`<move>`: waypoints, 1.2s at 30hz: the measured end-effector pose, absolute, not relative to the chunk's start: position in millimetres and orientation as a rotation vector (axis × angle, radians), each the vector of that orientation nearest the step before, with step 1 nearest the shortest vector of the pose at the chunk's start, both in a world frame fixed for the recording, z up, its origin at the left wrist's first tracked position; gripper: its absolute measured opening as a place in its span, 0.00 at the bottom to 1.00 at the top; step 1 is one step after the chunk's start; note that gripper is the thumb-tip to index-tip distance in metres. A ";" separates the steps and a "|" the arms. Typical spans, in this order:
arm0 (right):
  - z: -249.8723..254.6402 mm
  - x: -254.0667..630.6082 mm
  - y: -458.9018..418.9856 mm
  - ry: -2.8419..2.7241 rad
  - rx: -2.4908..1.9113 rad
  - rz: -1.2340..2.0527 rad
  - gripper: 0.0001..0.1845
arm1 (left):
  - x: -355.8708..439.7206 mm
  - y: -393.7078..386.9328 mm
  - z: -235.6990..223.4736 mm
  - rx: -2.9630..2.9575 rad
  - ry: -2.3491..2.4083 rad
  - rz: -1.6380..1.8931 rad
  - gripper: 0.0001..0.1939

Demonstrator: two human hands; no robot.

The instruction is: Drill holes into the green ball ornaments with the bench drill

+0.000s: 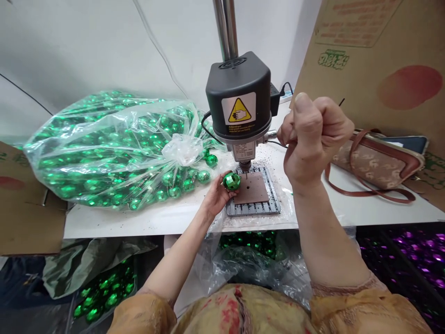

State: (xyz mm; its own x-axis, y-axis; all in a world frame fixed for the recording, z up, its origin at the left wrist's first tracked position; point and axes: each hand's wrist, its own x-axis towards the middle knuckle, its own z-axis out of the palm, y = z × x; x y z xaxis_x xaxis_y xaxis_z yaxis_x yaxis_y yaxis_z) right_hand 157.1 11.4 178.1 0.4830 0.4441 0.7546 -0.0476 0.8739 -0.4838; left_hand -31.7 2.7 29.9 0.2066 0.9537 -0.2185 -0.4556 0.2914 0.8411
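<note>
My left hand (218, 195) grips a shiny green faceted ball (231, 181) between thumb and fingers, just left of the drill bit (246, 175). Above it stands a small drill press (239, 97) with a black motor cover and a yellow warning label. My right hand (314, 134) is closed in a fist at the press's feed handle (271, 135); only a short metal piece of that handle shows beside the fingers. Under the bit, a brown board (255, 188) with a small hole lies on the slotted metal base (253, 209).
On the white table (139, 225), a large clear bag (104, 148) of green balls lies left, with a few loose balls beside it. A patterned handbag (377, 155) and a tall cardboard box (368, 60) stand right. More green balls (243, 243) sit in plastic below the table edge; purple balls (420, 250) lie lower right.
</note>
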 end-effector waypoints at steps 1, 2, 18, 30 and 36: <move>177.9 157.2 11.0 -1.029 -0.443 0.323 0.28 | -32.2 1.4 29.1 0.732 0.852 1.112 0.27; 177.7 157.4 10.6 -1.028 -0.454 0.333 0.28 | -32.6 0.2 27.9 0.764 0.865 1.119 0.29; 174.3 158.6 12.5 -1.045 -0.511 0.268 0.29 | -23.0 8.2 8.4 1.494 1.156 1.106 0.32; 173.5 159.5 11.8 -1.071 -0.446 0.280 0.28 | -1.5 4.4 0.5 1.744 1.281 1.146 0.29; 165.4 158.8 7.6 -1.065 -0.439 0.257 0.30 | -2.0 5.6 -5.8 1.699 1.255 1.173 0.30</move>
